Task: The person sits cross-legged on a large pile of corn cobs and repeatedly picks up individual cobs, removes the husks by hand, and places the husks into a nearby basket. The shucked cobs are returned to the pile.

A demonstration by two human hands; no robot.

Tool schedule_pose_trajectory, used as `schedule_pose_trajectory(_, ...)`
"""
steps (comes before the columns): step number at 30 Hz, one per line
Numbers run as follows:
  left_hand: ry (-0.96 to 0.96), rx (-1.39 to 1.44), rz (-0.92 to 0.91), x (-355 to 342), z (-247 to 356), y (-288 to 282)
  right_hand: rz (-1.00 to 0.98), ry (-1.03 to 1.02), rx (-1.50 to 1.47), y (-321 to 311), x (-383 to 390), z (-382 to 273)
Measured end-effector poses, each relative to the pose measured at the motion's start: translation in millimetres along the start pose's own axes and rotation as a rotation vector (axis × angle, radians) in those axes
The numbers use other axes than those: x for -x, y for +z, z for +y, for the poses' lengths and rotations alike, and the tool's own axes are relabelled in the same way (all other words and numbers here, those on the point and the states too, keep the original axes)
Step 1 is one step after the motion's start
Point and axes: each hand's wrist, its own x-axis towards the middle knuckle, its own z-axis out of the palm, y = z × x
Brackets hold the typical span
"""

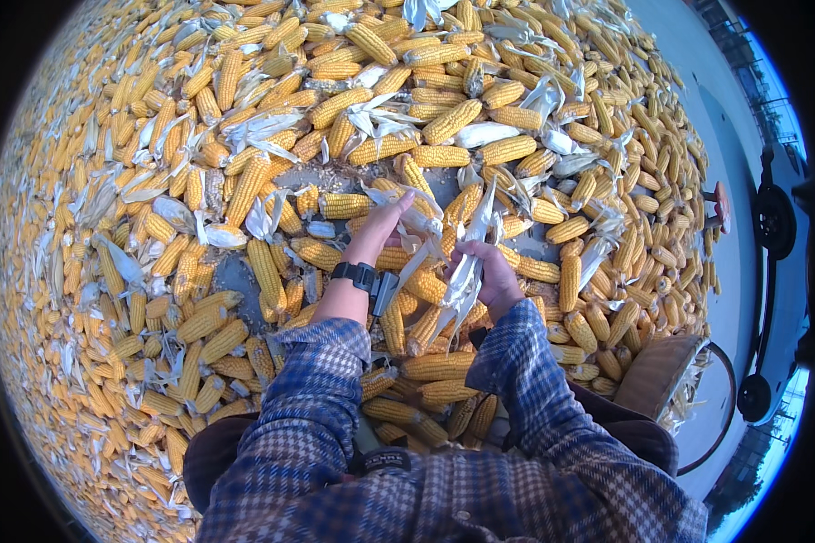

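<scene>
Over the corn pile, my left hand [382, 228] is closed around a partly husked ear of corn [422, 217], with pale husk hanging from it. The thumb lies along the ear's upper side; the other fingers are mostly hidden beneath. Just to the right, my right hand [494, 273] grips a bunch of dry, whitish corn husk [465, 282], its strips reaching up and down past the fist. Whether an ear is inside this bunch I cannot tell. Bare yellow ears [436, 366] lie below and between my forearms.
Yellow corn ears [199, 326] and loose husks [263, 127] spread around me on all sides. Patches of grey ground [237, 281] show between them. At the right stand a tan basket [661, 373] with a hooped handle, a small reddish stool [719, 206] and a parked vehicle [783, 299].
</scene>
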Motion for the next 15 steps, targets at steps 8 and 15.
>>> schedule_pose_trajectory(8, -0.101, 0.656, 0.062, -32, -35, 35, -0.249, 0.114, 0.157, 1, 6, 21)
schedule_pose_trajectory(15, 0.386, 0.578, 0.013, 10, -21, 17, 0.378, -0.820, -0.101, -23, 74, -108)
